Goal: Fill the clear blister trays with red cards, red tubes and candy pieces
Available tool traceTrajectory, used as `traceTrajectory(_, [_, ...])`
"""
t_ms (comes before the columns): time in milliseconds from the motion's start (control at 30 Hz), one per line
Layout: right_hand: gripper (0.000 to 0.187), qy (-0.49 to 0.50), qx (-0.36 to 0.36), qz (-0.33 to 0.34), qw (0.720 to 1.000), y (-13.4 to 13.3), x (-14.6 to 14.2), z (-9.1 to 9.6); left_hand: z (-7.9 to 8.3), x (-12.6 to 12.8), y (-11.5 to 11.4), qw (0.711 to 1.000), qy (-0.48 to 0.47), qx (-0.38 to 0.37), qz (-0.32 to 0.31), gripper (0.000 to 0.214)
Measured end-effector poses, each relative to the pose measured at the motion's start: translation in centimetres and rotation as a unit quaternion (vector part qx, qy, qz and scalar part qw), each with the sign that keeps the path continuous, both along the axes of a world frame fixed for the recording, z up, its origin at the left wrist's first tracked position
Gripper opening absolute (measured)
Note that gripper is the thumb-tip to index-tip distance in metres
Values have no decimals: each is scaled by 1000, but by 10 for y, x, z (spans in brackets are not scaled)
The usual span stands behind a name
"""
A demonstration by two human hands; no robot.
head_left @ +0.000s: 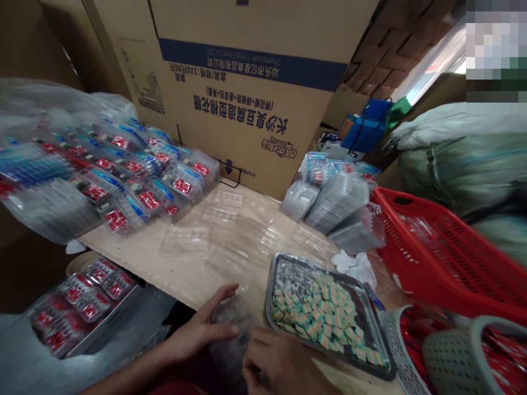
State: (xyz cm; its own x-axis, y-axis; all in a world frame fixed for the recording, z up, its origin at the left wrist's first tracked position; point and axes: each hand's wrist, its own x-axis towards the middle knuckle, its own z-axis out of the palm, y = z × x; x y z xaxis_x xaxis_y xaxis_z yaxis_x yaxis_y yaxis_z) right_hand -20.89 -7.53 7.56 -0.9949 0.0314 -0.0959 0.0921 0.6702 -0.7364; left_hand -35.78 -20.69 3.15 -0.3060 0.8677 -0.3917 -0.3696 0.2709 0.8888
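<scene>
I've got the left hand cupped round a clear plastic bag, right hand pressing it | risk: slipping bag knocks the metal tray

The clear bag looks smoky grey. The metal tray holds small blocks striped in mint green, cream and pink, the plastic basket is red with a lattice pattern, and the cardboard box bears a dark blue band.

One camera sits on the person's head. It looks forward and down, close over the bench. A big cardboard box stands past the bench. The left hand and right hand show at the near edge.
</scene>
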Motion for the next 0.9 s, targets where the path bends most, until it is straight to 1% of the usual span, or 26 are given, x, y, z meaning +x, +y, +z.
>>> traceTrajectory(67, [13,-16,-20,6,1000,-3,-1,-8,-16,4,-5,995,-100,11,-6,83])
traceTrajectory(100, [13,-16,-41,-9,999,-3,-1,-11,-24,6,-9,991,-132,29,-18,83])
traceTrajectory(167, [11,0,-101,-65,993,2,1,-13,-35,8,-13,984,-163,69,-32,81])
traceTrajectory(233, [13,14,-190,-129,973,9,2,-16,-38,9,-13,980,-177,92,-13,78])
traceTrajectory(267, [19,18,-243,-145,959,13,2,-18,-38,8,-10,978,-181,99,7,75])
traceTrajectory(333, [33,27,-343,-152,927,23,-1,-25,-35,5,-3,974,-186,115,55,69])
traceTrajectory(400, [39,53,-409,-173,894,35,-5,-35,-33,-1,3,971,-188,120,91,66])
traceTrajectory(433, [39,75,-442,-196,872,42,-6,-40,-34,-4,4,970,-192,116,95,67])
traceTrajectory(467, [39,96,-475,-221,846,50,-7,-45,-34,-7,4,970,-201,110,86,70])
traceTrajectory(533, [39,128,-530,-260,797,68,-6,-53,-37,-14,-1,968,-229,96,30,73])
traceTrajectory(567, [38,133,-546,-267,783,77,-4,-56,-39,-17,-5,968,-234,93,-4,73])
traceTrajectory(600, [38,130,-553,-267,779,86,-1,-58,-40,-19,-8,968,-231,92,-31,72])
traceTrajectory(667, [38,108,-545,-259,790,101,4,-62,-40,-22,-14,973,-203,97,-59,66])
traceTrajectory(767, [39,68,-517,-251,816,118,8,-66,-37,-24,-18,979,-163,103,-62,60])
traceTrajectory(900, [46,20,-428,-242,871,146,-3,-69,-35,-31,-20,983,-151,102,-37,62])
